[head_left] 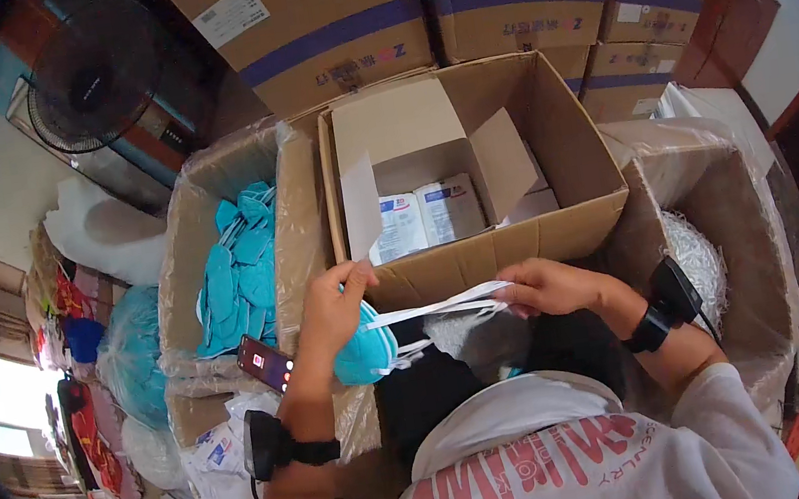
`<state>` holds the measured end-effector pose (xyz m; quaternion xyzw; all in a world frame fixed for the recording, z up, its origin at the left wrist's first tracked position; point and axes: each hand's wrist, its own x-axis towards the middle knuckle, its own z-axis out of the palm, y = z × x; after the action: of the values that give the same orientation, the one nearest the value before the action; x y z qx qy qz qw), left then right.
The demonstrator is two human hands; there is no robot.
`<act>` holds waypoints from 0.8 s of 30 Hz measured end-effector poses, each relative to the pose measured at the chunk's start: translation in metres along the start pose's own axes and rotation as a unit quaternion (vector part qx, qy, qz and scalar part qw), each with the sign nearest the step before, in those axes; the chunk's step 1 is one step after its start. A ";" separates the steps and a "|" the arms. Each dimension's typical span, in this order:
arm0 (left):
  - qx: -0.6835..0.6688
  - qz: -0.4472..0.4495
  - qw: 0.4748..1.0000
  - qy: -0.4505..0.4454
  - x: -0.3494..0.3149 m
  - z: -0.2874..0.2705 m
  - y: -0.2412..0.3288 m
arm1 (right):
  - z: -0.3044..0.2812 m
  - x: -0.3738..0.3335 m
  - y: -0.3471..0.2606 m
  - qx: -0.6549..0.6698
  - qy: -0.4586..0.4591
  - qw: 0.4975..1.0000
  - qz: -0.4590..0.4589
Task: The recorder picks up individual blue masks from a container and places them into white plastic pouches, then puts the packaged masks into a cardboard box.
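My left hand (pixel 335 308) is closed on the edge of a teal cup-shaped face mask (pixel 361 355), in front of the large open carton. White elastic straps (pixel 437 307) run from the mask across to the right. Their far ends are pinched in the fingers of my right hand (pixel 548 285), and they look drawn out nearly straight. Part of the mask's rim is hidden by my left hand. A phone (pixel 264 362) with a lit screen lies beside my left forearm.
Beyond my hands, a large carton (pixel 520 246) holds a smaller open box with white printed packets (pixel 422 216). At left, a plastic-lined carton (pixel 177 264) contains stacked teal masks (pixel 241 275). Another carton (pixel 766 232) at right holds a bundle of white straps (pixel 695 256). Stacked cartons (pixel 330 31) stand behind.
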<state>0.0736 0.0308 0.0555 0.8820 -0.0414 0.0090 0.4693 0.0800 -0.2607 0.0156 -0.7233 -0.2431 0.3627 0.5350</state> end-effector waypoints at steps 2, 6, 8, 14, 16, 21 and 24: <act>0.018 0.006 1.000 -0.014 -0.002 -0.004 0.004 | -0.002 0.000 -0.004 0.008 -0.048 0.999 0.005; 0.053 0.013 0.998 -0.028 -0.002 -0.012 -0.002 | -0.007 -0.004 -0.014 0.086 -0.158 0.983 0.034; 0.076 0.037 0.996 -0.026 -0.003 -0.015 -0.002 | -0.007 -0.005 -0.018 0.101 -0.192 0.975 0.051; 0.132 0.031 0.985 -0.111 -0.013 -0.012 0.011 | -0.009 -0.001 -0.013 0.120 -0.160 0.978 0.059; 0.153 0.020 0.967 -0.202 -0.026 0.002 0.016 | -0.008 0.003 -0.009 0.169 -0.131 0.975 0.051; 0.128 -0.015 0.889 -0.439 -0.056 0.053 0.021 | 0.014 0.011 -0.013 0.264 -0.167 0.949 0.041; -0.118 -0.092 0.904 -0.401 -0.063 0.056 0.006 | 0.016 0.005 -0.005 0.254 -0.164 0.952 0.036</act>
<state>0.0092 -0.0148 0.0257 0.7489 -0.1458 -0.3939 0.5125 0.0706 -0.2456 0.0158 -0.5017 -0.2014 0.5453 0.6407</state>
